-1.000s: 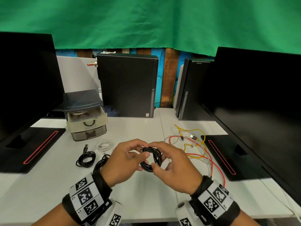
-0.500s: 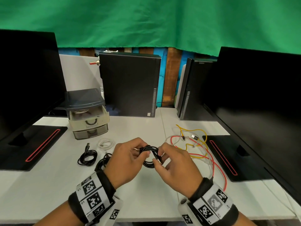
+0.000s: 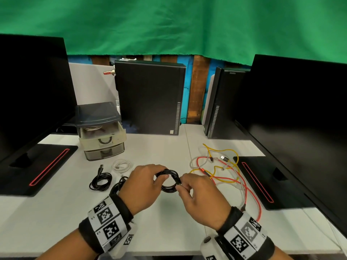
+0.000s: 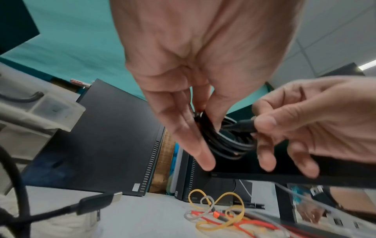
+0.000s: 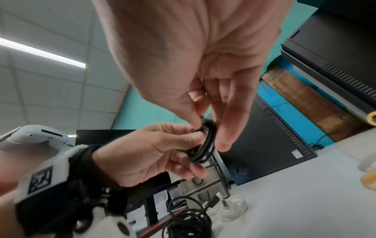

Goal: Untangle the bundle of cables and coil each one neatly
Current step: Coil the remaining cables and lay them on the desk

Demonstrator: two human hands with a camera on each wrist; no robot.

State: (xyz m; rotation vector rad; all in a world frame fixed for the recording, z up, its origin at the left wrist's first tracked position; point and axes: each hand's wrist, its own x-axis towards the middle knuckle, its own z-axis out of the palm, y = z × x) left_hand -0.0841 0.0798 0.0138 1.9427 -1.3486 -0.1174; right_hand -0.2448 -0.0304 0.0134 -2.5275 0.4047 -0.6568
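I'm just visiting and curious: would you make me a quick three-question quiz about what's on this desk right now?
1. True or false: the black coil is lying flat on the white desk.
2. Which hand pinches the cable's plug end: left hand or right hand?
3. Multiple choice: the loose tangle at the right holds which colours? A. blue and green B. yellow, red and white C. only black

Key: 1. False, both hands hold it above the desk. 2. Right hand. 3. B
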